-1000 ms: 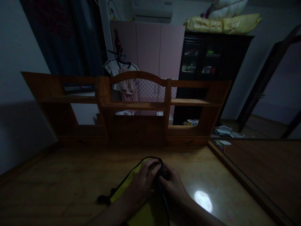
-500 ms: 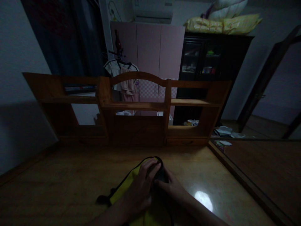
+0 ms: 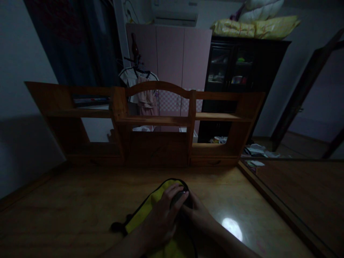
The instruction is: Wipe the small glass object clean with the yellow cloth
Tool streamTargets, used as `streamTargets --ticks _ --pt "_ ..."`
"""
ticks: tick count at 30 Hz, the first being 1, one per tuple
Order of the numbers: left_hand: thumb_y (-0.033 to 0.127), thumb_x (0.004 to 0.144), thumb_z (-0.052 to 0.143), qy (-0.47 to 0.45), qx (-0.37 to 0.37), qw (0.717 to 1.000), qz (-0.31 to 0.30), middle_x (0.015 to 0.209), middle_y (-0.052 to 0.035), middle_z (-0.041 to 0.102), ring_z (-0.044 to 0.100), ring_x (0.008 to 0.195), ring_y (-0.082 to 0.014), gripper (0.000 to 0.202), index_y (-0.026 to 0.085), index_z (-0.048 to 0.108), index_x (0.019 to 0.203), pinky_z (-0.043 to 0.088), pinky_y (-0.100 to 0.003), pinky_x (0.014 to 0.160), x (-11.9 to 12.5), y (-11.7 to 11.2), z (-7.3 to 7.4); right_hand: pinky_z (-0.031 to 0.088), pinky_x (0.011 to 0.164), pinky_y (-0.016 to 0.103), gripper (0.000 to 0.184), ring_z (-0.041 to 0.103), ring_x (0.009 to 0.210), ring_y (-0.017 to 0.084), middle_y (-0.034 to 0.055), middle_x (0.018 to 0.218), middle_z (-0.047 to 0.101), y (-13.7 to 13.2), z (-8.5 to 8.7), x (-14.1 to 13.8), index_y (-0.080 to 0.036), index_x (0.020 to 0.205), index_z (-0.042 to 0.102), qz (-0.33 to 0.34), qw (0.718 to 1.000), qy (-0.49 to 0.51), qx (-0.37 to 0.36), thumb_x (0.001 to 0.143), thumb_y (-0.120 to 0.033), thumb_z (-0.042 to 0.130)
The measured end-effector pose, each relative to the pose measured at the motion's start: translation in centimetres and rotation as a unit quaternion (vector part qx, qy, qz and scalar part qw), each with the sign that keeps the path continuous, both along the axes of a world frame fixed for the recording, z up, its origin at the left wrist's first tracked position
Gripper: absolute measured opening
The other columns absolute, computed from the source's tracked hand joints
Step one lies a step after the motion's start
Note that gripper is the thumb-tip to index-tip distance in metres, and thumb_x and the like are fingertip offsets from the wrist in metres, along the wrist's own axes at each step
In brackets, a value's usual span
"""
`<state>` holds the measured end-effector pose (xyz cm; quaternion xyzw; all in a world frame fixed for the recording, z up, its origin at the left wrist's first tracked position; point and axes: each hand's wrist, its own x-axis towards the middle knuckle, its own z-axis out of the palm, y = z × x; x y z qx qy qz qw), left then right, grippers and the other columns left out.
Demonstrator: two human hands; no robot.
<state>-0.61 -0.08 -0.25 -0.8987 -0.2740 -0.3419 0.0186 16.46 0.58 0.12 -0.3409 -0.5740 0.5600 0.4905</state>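
A yellow bag (image 3: 146, 214) with black trim lies on the wooden tabletop, low in the middle of the view. Over its upper part curls my left hand (image 3: 162, 211), the fingers closed around a dark, rounded thing (image 3: 176, 199) whose kind I cannot make out. My right hand (image 3: 198, 213) is closed at the bag's black-trimmed right edge, its thumb close to the left fingertips. The hands and the dim light hide much of the bag's opening. A short black strap end (image 3: 117, 226) sticks out from the bag's left side.
A wooden shelf unit (image 3: 154, 122) with drawers stands along the desk's far edge. The desk top (image 3: 88, 200) has a raised rim (image 3: 271, 200) on the right. A wall (image 3: 24, 143) borders the left side. Papers (image 3: 258, 150) lie beyond the right rim.
My left fingers have shifted slightly, and more of the dark rounded thing shows between them. My right hand has moved only a little; the bag stays in place.
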Motion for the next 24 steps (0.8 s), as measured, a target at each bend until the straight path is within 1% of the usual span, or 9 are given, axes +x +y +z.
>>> streamTargets --ticks 4,8,12,14,17,20,22,24 --pt "-0.007 0.073 0.044 0.014 0.05 0.999 0.0 0.144 -0.016 0.033 0.025 0.14 -0.0336 0.082 0.018 0.026 0.149 0.042 -0.057 0.106 0.1 0.1 -0.5 0.045 0.103 0.043 0.036 0.057 0.12 0.028 0.0086 0.13 0.063 0.1 -0.5 0.0 -0.021 0.117 0.063 -0.014 1.0 0.003 0.02 0.083 -0.031 0.065" --pt "-0.006 0.074 0.044 0.031 0.086 0.996 -0.004 0.143 -0.0154 0.034 0.024 0.141 -0.0336 0.079 0.018 0.029 0.147 0.044 -0.054 0.106 0.0 0.2 -0.6 0.049 0.097 0.041 0.035 0.063 0.109 0.026 0.0065 0.117 0.069 0.1 -0.6 0.2 -0.023 0.119 0.064 -0.027 0.998 -0.026 0.052 0.085 -0.029 0.061" --pt "-0.002 0.074 0.048 0.034 0.088 0.996 -0.004 0.144 -0.0143 0.033 0.024 0.14 -0.034 0.078 0.019 0.029 0.147 0.043 -0.054 0.106 -0.3 0.1 -0.5 0.052 0.091 0.036 0.027 0.066 0.1 0.025 0.0052 0.106 0.073 -0.1 -0.3 0.5 -0.023 0.112 0.068 -0.041 0.992 -0.07 0.094 0.088 -0.029 0.059" --pt "0.002 0.075 0.051 0.03 0.08 0.996 -0.003 0.144 -0.0153 0.033 0.026 0.139 -0.0347 0.077 0.018 0.029 0.147 0.043 -0.055 0.105 -0.4 -0.1 -0.4 0.053 0.086 0.034 0.024 0.066 0.096 0.024 0.005 0.102 0.073 -0.1 -0.3 0.7 -0.022 0.108 0.07 -0.047 0.989 -0.091 0.103 0.089 -0.03 0.057" --pt "0.005 0.076 0.054 0.013 0.072 0.997 -0.006 0.143 -0.0175 0.034 0.03 0.136 -0.0348 0.075 0.016 0.03 0.146 0.044 -0.055 0.104 -0.3 -0.2 -0.1 0.054 0.078 0.031 0.024 0.066 0.089 0.023 0.0038 0.093 0.073 0.1 -0.6 0.9 -0.02 0.104 0.071 -0.044 0.986 -0.12 0.11 0.093 -0.032 0.053" --pt "0.005 0.073 0.052 -0.008 0.074 0.997 -0.016 0.14 -0.0182 0.035 0.033 0.135 -0.0339 0.077 0.015 0.03 0.146 0.044 -0.054 0.104 -0.1 -0.2 0.1 0.052 0.069 0.027 0.028 0.065 0.079 0.02 0.0022 0.085 0.072 0.3 -0.9 1.2 -0.019 0.1 0.072 -0.031 0.979 -0.155 0.125 0.095 -0.034 0.048" --pt "0.004 0.069 0.052 -0.014 0.073 0.997 -0.022 0.141 -0.0183 0.033 0.032 0.135 -0.0344 0.08 0.015 0.03 0.146 0.043 -0.054 0.104 -0.1 -0.1 0.2 0.051 0.069 0.027 0.03 0.064 0.078 0.019 0.002 0.086 0.072 0.3 -0.8 1.4 -0.019 0.102 0.071 -0.023 0.976 -0.171 0.133 0.097 -0.035 0.045" --pt "0.004 0.067 0.052 -0.013 0.07 0.997 -0.024 0.143 -0.0174 0.03 0.031 0.136 -0.035 0.083 0.016 0.031 0.146 0.041 -0.055 0.105 -0.1 0.0 0.2 0.051 0.073 0.028 0.03 0.065 0.082 0.02 0.0023 0.092 0.072 0.1 -0.5 1.5 -0.021 0.109 0.069 -0.019 0.977 -0.17 0.129 0.098 -0.034 0.045"
